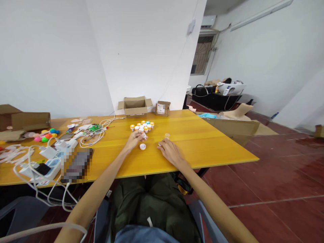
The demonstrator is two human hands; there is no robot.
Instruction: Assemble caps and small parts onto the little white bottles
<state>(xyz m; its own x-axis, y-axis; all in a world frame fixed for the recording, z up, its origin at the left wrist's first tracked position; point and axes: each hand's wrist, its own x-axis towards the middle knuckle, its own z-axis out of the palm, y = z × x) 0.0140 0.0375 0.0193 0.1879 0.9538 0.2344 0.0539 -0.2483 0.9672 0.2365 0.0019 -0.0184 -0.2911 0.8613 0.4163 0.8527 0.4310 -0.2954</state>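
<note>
My left hand is closed, pinching a small white piece with dark spots above the table; its exact kind is too small to make out. Just below it, a round white cup-like cap rests with its hollow side up. My right hand is low over the tabletop, fingers curled and closed on another small white dark-spotted piece. Beyond its knuckles stands a small clear container. Behind my left hand, several small round pieces with white, orange and blue tops are grouped together.
An open cardboard box and a smaller box stand against the wall. On the left of the yellow table lie a phone, power strips, looping white cables and colourful balls. The table's right edge borders a large carton.
</note>
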